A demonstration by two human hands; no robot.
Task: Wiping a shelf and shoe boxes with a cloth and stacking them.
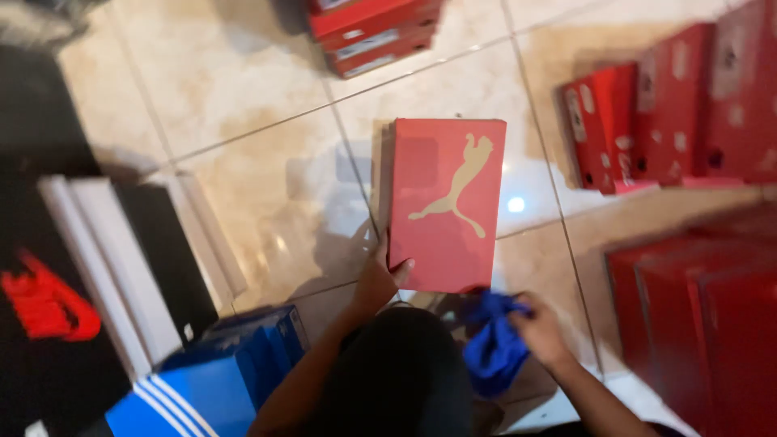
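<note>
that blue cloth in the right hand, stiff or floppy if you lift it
Likely floppy: the blue cloth bunches and droops below the right hand. Probably light, since loosely curled fingers carry it. It seems unlikely to roll or slip, being crumpled fabric.

The shoebox (447, 204) stands on the floor (243, 89) right before me, my left grip (380, 279) on its near left edge. My right grip (538, 328), just right of its near end, holds a cloth (492, 348). Stacked boxes (372, 32) lie beyond it, a row of boxes (672, 121) to the right, more boxes (162, 283) to my left.
</note>
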